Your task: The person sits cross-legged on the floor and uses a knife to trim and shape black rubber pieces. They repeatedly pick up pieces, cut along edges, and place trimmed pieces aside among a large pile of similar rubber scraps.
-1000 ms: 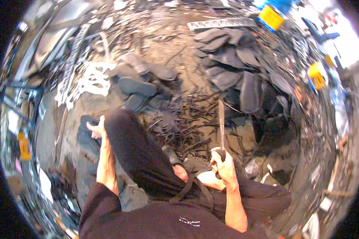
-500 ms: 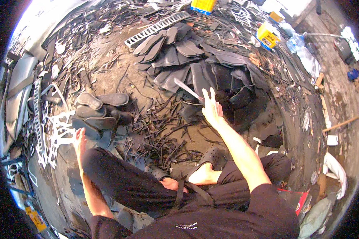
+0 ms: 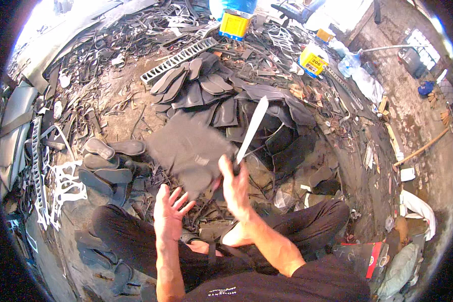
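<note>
My right hand [image 3: 235, 190] is closed round a knife, its long pale blade [image 3: 252, 126] pointing up and away from me. Against that hand's fingers lies the right edge of a dark grey sheet [image 3: 183, 143], smeared by motion; it seems gripped together with the knife. My left hand [image 3: 170, 215] is open beside the sheet's near edge, palm up and fingers spread, holding nothing. Beyond the sheet rises a heap of dark sole-shaped pieces and sheets [image 3: 221, 83]. To the left is a smaller pile of dark soles [image 3: 105, 168].
Thin dark offcuts litter the ground around my crossed legs [image 3: 136, 226]. White cut-out strips [image 3: 68, 183] lie at the left, and a slotted strip [image 3: 178, 59] lies behind the heap. Yellow-and-blue boxes [image 3: 313, 61] stand farther back. A wooden stick [image 3: 422, 146] leans at the right.
My right hand has drawn back toward me with the knife, and the dark sheet has come off the heap with it. My left hand has moved right, to the sheet's near edge.
</note>
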`<state>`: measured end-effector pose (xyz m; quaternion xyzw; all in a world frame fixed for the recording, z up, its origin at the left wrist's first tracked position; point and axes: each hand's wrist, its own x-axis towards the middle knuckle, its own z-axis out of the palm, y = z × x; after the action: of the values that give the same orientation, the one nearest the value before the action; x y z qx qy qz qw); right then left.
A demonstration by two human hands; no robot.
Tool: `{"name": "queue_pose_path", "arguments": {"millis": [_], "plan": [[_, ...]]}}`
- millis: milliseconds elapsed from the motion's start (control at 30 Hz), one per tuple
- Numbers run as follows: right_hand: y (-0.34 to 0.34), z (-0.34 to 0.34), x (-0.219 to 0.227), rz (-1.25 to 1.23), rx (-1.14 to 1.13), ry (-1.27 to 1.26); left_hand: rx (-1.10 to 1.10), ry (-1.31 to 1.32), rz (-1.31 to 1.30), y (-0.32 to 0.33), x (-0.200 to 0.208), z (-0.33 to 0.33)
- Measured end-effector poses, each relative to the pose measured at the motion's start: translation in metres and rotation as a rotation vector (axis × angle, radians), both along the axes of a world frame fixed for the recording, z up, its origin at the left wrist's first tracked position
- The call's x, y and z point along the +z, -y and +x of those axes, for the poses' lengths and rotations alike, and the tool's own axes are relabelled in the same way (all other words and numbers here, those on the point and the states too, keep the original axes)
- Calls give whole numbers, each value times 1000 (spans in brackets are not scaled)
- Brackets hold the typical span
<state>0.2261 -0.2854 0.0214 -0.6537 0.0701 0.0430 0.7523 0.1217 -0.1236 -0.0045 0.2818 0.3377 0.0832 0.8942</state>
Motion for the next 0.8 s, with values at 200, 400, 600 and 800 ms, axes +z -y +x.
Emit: {"name": "queue_pose_path", "arguments": {"millis": [200,400,600,800], "plan": [[30,-54,-43,-730,296,77,142,-51,349,-18,-6,-13],[35,-73,13,-746,378,60,182,-245,600,-50,18,-33],[-1,-72,-29,-81,377,-134,112,-171,635,-1,31,-21],[26,-56,-34,-333,415,207,278,-162,731,-35,9,-15]]}}
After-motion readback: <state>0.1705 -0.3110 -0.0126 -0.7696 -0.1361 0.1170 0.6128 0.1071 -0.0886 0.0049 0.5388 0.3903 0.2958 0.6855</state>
